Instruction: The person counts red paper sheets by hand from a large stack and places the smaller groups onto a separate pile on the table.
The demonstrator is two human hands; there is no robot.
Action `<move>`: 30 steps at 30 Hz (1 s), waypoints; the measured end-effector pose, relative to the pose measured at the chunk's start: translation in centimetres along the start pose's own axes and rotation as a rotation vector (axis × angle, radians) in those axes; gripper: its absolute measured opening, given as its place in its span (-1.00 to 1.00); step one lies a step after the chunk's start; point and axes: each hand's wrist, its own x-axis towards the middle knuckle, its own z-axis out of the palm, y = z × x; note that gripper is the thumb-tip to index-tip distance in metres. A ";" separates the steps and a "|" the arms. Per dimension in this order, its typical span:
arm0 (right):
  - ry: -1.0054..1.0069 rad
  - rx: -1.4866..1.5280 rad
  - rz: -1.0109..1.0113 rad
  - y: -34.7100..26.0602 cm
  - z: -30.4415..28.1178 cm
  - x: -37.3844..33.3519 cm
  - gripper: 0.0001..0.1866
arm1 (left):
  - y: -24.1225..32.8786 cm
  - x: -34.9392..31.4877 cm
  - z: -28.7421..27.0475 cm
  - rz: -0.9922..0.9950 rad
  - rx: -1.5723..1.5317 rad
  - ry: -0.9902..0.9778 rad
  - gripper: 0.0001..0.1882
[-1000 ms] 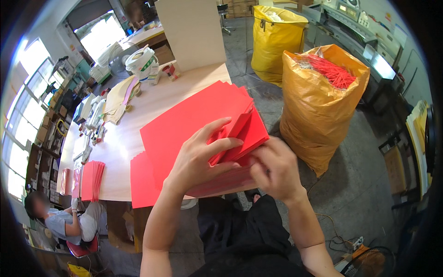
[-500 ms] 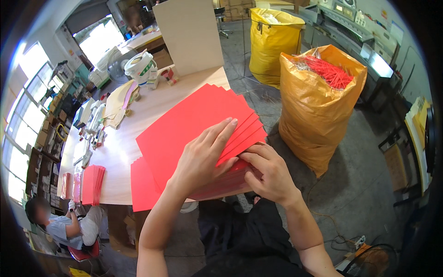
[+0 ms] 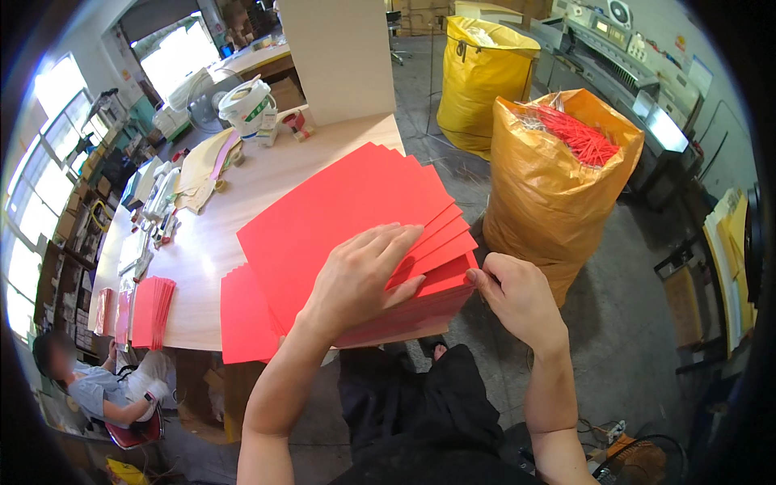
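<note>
Since half a second ago, the left hand (image 3: 361, 279) has stayed flat on the stack of red sheets (image 3: 356, 218), while the right hand (image 3: 517, 299) has drawn off the top to the stack's right edge.

The stack lies at the near corner of the wooden worktop (image 3: 218, 234), overhanging its edge toward the person. Its long axis runs on a slant, from the near left up to the far right, and the top sheets are fanned out in steps at the right corner.

How thick the stack is under the left hand cannot be made out, and a lower red sheet juts out at the near left, partly covered.

The left hand is open, fingers spread and pressed palm-down on the top sheets. The right hand is loosely curled, its fingertips touching the stack's right edge; whether it pinches a sheet I cannot tell.

An orange sack (image 3: 558, 178) of red strips stands just beside the worktop, a yellow sack (image 3: 481, 73) behind it. A smaller red pile (image 3: 149, 311) lies at the left of the worktop, near a seated person (image 3: 105, 388).
</note>
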 end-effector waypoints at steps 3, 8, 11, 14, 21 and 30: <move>-0.068 0.038 0.059 0.2 -0.3 0.2 -0.57 | -0.2 -0.2 0.4 0.027 -0.021 0.014 -0.59; -0.116 0.189 0.118 0.9 -0.1 0.2 -0.53 | 0.1 -0.1 0.3 0.071 0.002 0.024 -0.77; -0.102 0.206 0.115 0.7 0.1 0.1 -0.54 | 0.0 -0.1 0.2 0.100 -0.009 0.025 -0.80; -0.090 0.213 0.094 1.1 0.3 0.0 -0.55 | -0.1 0.1 0.0 0.132 -0.033 0.027 -0.82; -0.088 0.197 0.077 1.0 0.2 0.1 -0.57 | -0.6 0.0 0.2 0.164 -0.042 -0.020 -0.83; -0.125 0.216 0.115 0.5 -0.3 0.3 -0.59 | -0.3 0.1 -0.1 0.165 -0.064 -0.033 -0.83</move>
